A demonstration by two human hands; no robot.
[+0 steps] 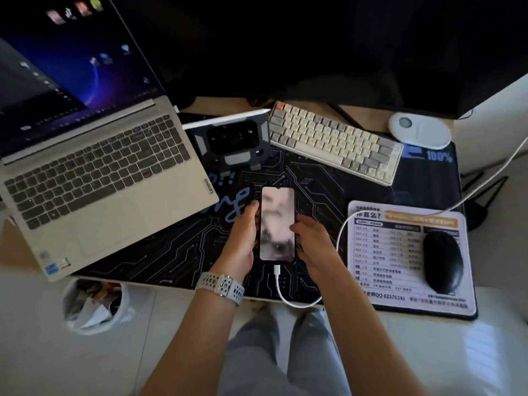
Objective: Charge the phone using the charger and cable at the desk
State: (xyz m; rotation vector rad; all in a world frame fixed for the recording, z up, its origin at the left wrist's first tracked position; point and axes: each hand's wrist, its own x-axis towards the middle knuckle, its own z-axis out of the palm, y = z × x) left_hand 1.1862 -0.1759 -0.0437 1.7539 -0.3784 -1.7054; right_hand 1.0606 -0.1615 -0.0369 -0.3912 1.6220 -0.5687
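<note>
The phone (pixel 277 224) lies face up on my desk mat (pixel 177 252), its screen lit, between the laptop (pixel 94 178) and the white mouse pad (pixel 400 252). My left hand (pixel 243 238) lies along its left edge, fingers fairly straight and touching the side, not curled round it. My right hand (pixel 311 241) rests at the right edge, fingers relaxed and loosely bent, fingertips at the rim of the screen (whether they press on it I cannot tell). The white cable (pixel 288 295) is plugged into the phone's near end, loops off the mat's front edge, passes under my right forearm, then runs up over the pad and away to the right. A black mouse (pixel 443 261) sits on the pad; a keyboard (pixel 334 141) lies behind.
</note>
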